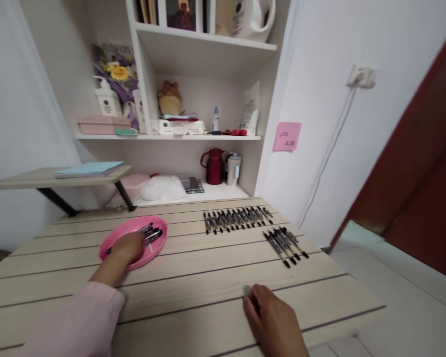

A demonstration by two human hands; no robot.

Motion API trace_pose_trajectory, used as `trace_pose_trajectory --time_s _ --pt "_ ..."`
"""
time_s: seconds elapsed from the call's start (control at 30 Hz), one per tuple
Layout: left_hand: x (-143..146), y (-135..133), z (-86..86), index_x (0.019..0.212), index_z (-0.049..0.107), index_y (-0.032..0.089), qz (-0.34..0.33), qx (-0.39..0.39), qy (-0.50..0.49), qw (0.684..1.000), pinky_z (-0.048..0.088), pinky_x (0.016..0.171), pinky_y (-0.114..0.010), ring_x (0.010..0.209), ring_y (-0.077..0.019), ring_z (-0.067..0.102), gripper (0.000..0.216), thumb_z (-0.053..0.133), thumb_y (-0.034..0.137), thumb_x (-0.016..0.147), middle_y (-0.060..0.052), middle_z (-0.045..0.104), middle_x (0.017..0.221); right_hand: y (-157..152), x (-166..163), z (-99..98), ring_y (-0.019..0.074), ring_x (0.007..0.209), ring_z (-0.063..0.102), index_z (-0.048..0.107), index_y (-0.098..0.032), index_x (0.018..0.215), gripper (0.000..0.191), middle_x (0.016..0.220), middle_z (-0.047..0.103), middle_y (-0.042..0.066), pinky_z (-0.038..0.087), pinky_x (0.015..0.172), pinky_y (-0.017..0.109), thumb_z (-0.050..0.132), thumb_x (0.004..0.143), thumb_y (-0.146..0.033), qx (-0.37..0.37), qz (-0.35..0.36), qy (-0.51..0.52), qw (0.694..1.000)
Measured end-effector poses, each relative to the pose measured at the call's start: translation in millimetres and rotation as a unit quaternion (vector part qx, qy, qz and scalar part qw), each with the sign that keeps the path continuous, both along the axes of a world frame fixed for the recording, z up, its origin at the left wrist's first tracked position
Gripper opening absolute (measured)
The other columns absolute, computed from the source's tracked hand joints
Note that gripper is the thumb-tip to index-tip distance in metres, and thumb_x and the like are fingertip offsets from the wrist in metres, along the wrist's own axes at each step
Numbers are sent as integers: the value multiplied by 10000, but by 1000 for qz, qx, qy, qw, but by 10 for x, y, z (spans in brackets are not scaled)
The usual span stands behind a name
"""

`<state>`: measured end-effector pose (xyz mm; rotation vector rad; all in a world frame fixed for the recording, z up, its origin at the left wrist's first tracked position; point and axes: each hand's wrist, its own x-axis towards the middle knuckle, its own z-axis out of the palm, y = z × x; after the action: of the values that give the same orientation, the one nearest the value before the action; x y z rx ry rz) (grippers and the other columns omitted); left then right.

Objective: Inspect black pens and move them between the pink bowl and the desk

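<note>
Head: hands curled (left among pens)

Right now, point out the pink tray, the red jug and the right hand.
pink tray [124, 230]: head view, bare inside surface.
red jug [214, 168]: head view, middle of its body.
right hand [274, 315]: head view, back of the hand.
</note>
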<state>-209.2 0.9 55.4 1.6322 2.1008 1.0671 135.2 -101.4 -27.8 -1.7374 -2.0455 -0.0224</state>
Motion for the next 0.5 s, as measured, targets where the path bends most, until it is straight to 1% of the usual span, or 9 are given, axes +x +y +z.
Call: trace_pose_trajectory --time_s 0.03,0.1,0.2,0.27,0.3,0.37,0.4,0.43,0.5 --pt "-36 4 24 512 550 150 13 -12 5 1000 400 717 -404 834 -327 605 185 660 198 653 -113 640 643 0 5 -19 156 610 592 490 -220 698 174 680 608 7 301 535 249 405 845 -260 -1 2 2 1000" --pt "-35 -8 104 438 472 183 27 -20 13 999 376 693 -377 806 -334 601 248 650 162 609 -101 607 554 1 15 -50 161 606 592 492 -221 692 183 679 610 12 304 527 250 404 841 -278 -5 4 9 1000" --pt "235 -95 239 556 489 193 0 24 -3 1000 370 645 -299 740 -244 590 149 598 225 653 -37 588 598 34 23 -20 160 576 576 498 -220 670 189 646 606 9 308 515 248 423 821 -307 -32 10 48 998" --pt "587 -191 275 646 497 202 -48 32 -49 997 364 551 -247 568 -158 557 125 593 282 664 16 557 565 115 1 92 147 543 547 479 -213 620 241 583 582 -1 315 504 238 421 815 -341 -67 37 116 990" --pt "792 -242 264 703 491 208 -102 15 -174 979 346 490 -229 470 -128 513 131 595 279 663 41 524 515 180 -25 178 139 532 531 463 -208 595 276 555 564 -5 324 502 232 410 817 -365 -82 58 164 981" --pt "1212 -331 185 734 464 214 -217 -42 -390 894 305 419 -195 380 -85 442 187 615 276 642 71 490 486 359 -110 380 134 557 519 448 -199 587 333 555 550 -1 359 519 224 387 819 -430 -93 111 282 948" --pt "1406 -361 120 718 455 208 -237 -63 -449 859 273 394 -178 358 -62 413 199 624 262 628 72 495 494 466 -169 478 132 571 518 468 -192 623 345 582 555 2 375 525 223 378 816 -464 -86 120 348 926" --pt "1579 -379 44 707 449 201 -238 -75 -483 839 238 373 -166 342 -45 388 199 623 256 626 69 505 504 578 -237 559 131 580 521 494 -184 672 354 612 565 5 386 521 223 383 805 -494 -84 120 413 899" --pt "1846 -376 -130 694 442 195 -218 -90 -508 828 190 352 -154 326 -27 356 185 605 267 642 68 505 505 799 -385 638 120 540 516 505 -182 722 357 604 554 -13 391 480 216 442 758 -532 -109 109 519 841"
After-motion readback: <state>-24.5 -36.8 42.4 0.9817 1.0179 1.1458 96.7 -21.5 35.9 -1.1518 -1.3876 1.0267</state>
